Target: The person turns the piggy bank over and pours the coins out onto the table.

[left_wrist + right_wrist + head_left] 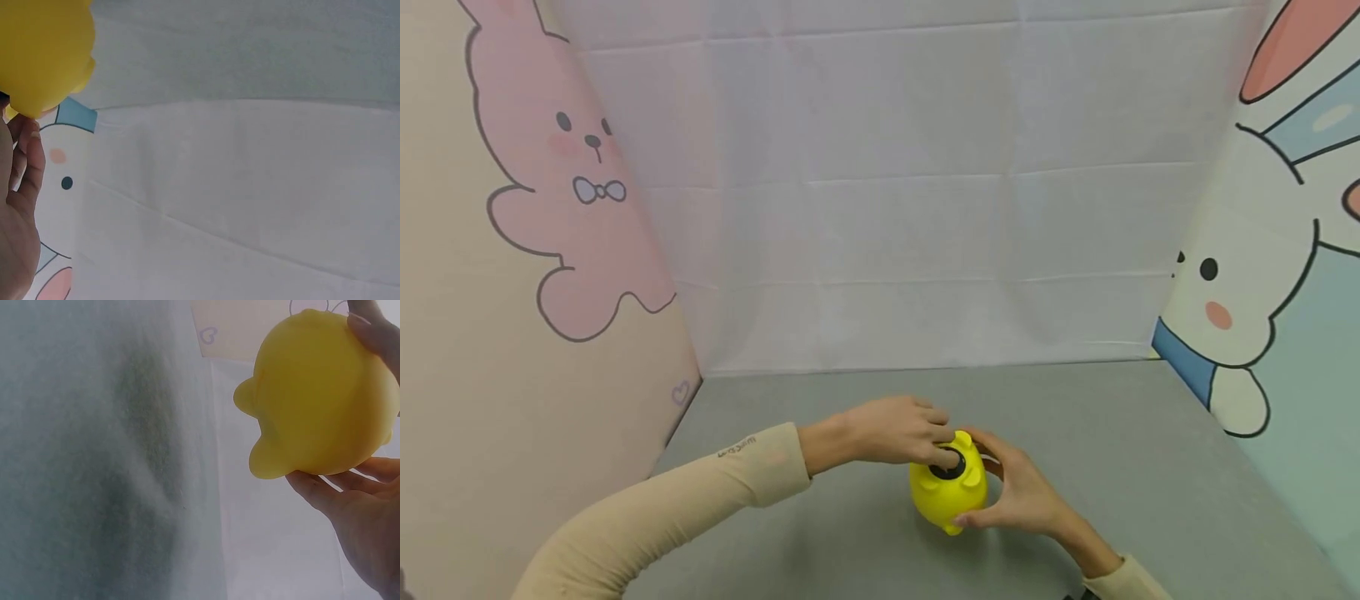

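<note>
A glossy yellow piggy bank (949,504), round with stubby feet, is held up with its underside toward the head camera. On that side sits a round black plug (947,474). My right hand (1026,492) grips the piggy bank from the right, thumb at the lower edge and fingers round the far side. In the right wrist view the smooth yellow body (319,394) rests between thumb and fingers. From the left, my left hand (895,429) bends its fingers down onto the black plug and appears to pinch it; the fingertips are partly hidden.
A grey tabletop (790,533) lies below the hands. White cloth (865,208) hangs along the back. Side panels carry a pink cartoon rabbit (542,208) on the left and a white one (1255,275) on the right.
</note>
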`<state>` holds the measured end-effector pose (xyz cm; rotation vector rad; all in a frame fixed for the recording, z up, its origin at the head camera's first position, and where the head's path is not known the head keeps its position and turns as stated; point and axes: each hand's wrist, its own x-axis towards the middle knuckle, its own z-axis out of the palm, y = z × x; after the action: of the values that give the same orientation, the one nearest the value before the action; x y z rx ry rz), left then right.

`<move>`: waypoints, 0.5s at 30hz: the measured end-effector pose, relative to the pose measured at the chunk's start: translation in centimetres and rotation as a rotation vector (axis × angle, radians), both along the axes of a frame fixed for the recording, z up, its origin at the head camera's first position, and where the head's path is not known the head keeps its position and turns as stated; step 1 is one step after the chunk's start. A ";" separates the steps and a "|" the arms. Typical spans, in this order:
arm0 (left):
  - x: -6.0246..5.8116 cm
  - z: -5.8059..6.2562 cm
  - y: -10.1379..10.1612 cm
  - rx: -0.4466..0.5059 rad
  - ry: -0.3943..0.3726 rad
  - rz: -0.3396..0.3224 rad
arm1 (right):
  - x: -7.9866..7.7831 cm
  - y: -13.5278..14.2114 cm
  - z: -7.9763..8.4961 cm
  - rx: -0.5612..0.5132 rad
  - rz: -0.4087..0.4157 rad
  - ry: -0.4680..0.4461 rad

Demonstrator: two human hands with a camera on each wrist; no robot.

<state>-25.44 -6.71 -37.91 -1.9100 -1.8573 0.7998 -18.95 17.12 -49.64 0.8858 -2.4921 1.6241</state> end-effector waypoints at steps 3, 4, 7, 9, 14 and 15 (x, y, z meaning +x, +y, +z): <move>-0.2 -0.3 -0.2 -0.034 -0.006 0.002 | 0.0 -0.1 -0.2 -0.004 0.019 0.007; -0.2 -0.4 -0.2 -0.045 -0.009 0.005 | 0.1 -0.1 -0.3 -0.004 0.022 0.005; -0.1 -0.6 -0.3 -0.055 -0.036 0.016 | 0.1 -0.2 -0.5 -0.008 0.033 -0.002; -0.1 -0.8 -0.3 -0.042 -0.060 0.014 | 0.1 -0.1 -0.5 -0.007 0.037 -0.004; -0.1 -1.4 -0.5 0.010 -0.147 0.016 | 0.2 -0.1 -0.7 0.003 0.047 0.001; -0.1 -1.5 -0.5 0.018 -0.164 0.016 | 0.2 -0.1 -0.7 0.006 0.050 0.001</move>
<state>-25.56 -7.24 -39.44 -2.0051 -1.9692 0.6458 -18.78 17.06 -50.39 0.9568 -2.4949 1.6312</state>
